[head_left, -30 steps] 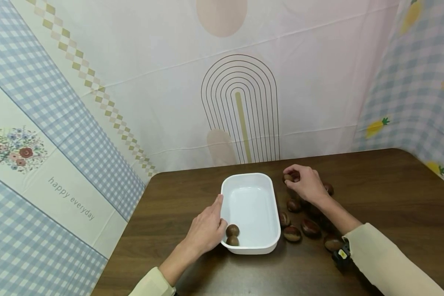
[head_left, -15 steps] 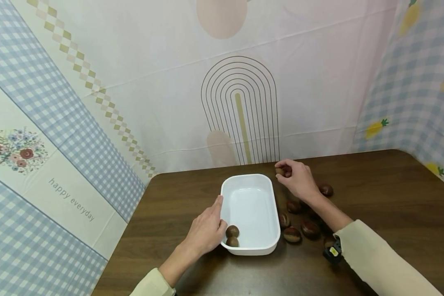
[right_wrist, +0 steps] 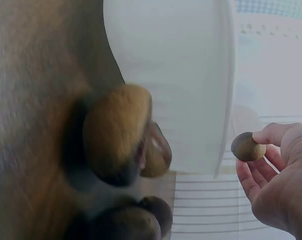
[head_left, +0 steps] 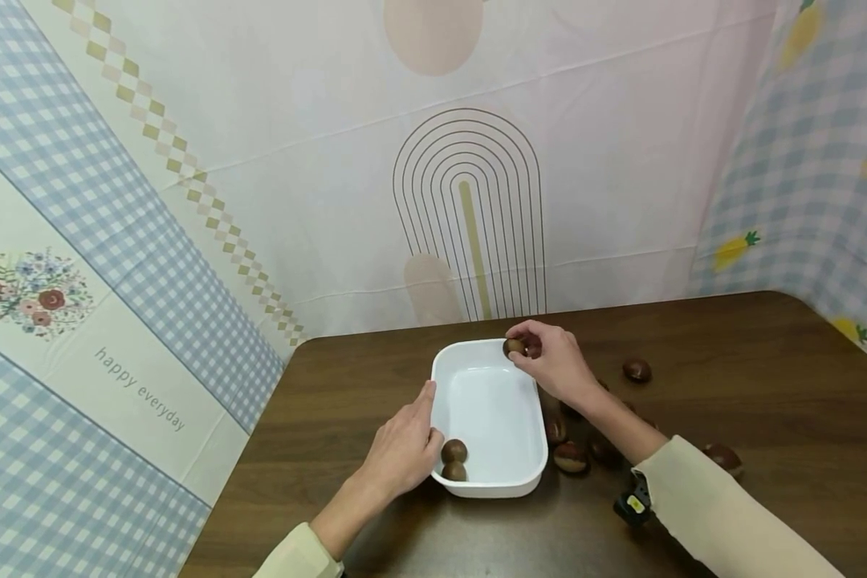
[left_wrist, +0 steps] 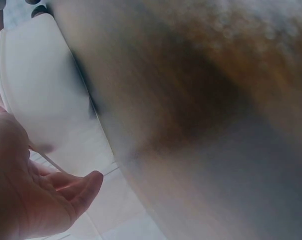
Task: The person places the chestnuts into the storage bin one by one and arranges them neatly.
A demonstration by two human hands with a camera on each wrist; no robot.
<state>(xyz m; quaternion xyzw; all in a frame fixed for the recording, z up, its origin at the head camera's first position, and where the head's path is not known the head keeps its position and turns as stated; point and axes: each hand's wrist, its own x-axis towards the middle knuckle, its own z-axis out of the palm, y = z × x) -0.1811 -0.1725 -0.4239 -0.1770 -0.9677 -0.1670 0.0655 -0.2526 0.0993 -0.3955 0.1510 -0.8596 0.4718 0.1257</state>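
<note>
My right hand (head_left: pixel 555 363) pinches a brown chestnut (head_left: pixel 514 348) between thumb and fingers, over the far right corner of a white rectangular dish (head_left: pixel 494 486). In the right wrist view, that chestnut (right_wrist: pixel 248 146) shows a dark top and tan base, level with the dish's rim. Two more chestnuts (head_left: pixel 453 451) lie inside at the near left corner. On the dish's left side, my left hand (head_left: pixel 405 445) grips the rim, index finger lying along it. The left wrist view shows the left hand (left_wrist: pixel 36 185) with curled fingers close against the dish's wall (left_wrist: pixel 46 85).
Several loose chestnuts (head_left: pixel 571 457) lie on the brown wooden table (head_left: pixel 787 377) right of the dish, some partly hidden under the right forearm. One chestnut (head_left: pixel 637 370) sits apart, farther back. A patterned cloth (head_left: pixel 332 201) hangs behind the table.
My right hand has carried its chestnut leftward from beside the dish to over its far right corner. The left hand, the dish and the two chestnuts inside have stayed put.
</note>
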